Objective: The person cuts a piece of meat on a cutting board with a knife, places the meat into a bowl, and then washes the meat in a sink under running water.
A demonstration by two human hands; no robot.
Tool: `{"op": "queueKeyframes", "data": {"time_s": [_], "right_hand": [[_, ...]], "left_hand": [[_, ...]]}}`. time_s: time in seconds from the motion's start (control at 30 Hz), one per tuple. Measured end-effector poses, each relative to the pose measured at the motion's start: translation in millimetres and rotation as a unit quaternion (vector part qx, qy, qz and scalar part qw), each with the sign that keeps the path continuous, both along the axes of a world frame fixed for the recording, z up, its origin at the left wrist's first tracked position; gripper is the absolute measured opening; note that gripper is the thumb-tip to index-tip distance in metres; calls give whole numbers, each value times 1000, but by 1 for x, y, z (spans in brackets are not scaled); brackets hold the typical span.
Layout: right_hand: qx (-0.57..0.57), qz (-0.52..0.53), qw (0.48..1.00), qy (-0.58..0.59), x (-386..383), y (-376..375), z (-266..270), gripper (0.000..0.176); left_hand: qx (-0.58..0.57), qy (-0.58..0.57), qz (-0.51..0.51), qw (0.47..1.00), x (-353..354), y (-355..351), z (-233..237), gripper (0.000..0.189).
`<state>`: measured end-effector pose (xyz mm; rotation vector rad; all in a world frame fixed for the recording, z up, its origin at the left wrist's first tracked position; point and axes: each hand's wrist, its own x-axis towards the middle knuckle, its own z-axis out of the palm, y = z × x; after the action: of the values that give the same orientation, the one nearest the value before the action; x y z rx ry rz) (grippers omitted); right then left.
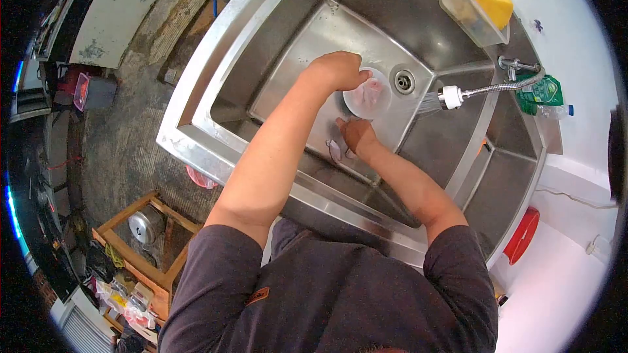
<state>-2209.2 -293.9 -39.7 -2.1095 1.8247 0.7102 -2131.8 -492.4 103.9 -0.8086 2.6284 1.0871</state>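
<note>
Inside the steel sink, a pale translucent round bowl [381, 106] holds water and something pinkish. My left hand [335, 72] is closed at the bowl's upper left rim, its thumb over the edge. Just below the bowl is my right hand [358, 135], palm down, with its fingers loosely bent and apart; nothing can be made out in it. Small whitish, thin pieces [335, 150] lie on the sink floor beside its fingers.
Water sprays from a flexible faucet [451, 97] right of the drain [404, 82]. A plastic container [466, 10] with a yellow sponge [492, 6] stands on the sink's back edge, a green bottle [543, 91] near the faucet. A wooden frame [134, 258] stands on the floor at left.
</note>
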Motion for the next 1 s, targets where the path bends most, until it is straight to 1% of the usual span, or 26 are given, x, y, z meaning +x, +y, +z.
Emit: {"op": "queueKeyframes", "data": {"time_s": [0.03,0.1,0.13,0.2,0.23,0.3,0.33,0.4,0.43,0.5,0.63,0.7,0.73,0.8,0.83,0.87,0.93,0.97,1.0], "right_hand": [[-1,-1,1000,1,-6,-5,9,33],[49,-124,985,-113,-23,-25,22,38],[49,-125,984,-113,-36,-32,22,38],[59,-181,970,-154,-67,-45,24,43],[59,-181,970,-154,-80,-47,26,43],[-73,-274,933,-222,-99,-50,30,47],[-74,-275,932,-222,-104,-51,31,47],[-82,-365,887,-271,-111,-53,31,52],[-85,-368,886,-270,-114,-52,22,52],[-195,-312,883,-292,-110,-49,5,48],[-195,-335,859,-333,-107,-42,-14,46],[-264,-384,805,-366,-113,-37,-19,34],[-261,-388,805,-365,-118,-32,-22,34],[-265,-459,779,-336,-129,-28,-26,24],[-296,-476,768,-309,-130,-23,-29,27],[-296,-478,768,-308,-131,-18,-32,27],[-326,-476,775,-256,-138,-7,-56,35],[-325,-478,775,-256,-144,-5,-70,35],[-287,-506,755,-301,-147,-6,-75,37]], "left_hand": [[-1,1,-1,1000,0,1,4,53],[3,-20,15,1000,1,3,9,53],[3,-20,14,1000,1,2,9,53],[-4,-21,6,1000,0,2,8,53],[-4,-21,6,1000,1,2,9,53],[-7,-23,11,1000,1,3,11,53],[-8,-23,9,1000,1,3,12,53],[0,-26,11,1000,1,3,13,54],[-2,-25,7,1000,-2,2,11,54],[3,-24,10,1000,-1,2,11,54],[15,-39,6,999,1,3,10,53],[-10,-18,12,1000,0,2,8,55],[-5,-19,9,1000,0,3,7,55],[-5,-15,11,1000,-1,1,6,55],[-4,-16,10,1000,-1,2,6,55],[4,-14,13,1000,-1,2,6,55],[13,-12,16,1000,-1,0,5,55],[8,-6,11,1000,-1,-1,3,55],[5,-2,6,1000,-1,0,3,55]]}}
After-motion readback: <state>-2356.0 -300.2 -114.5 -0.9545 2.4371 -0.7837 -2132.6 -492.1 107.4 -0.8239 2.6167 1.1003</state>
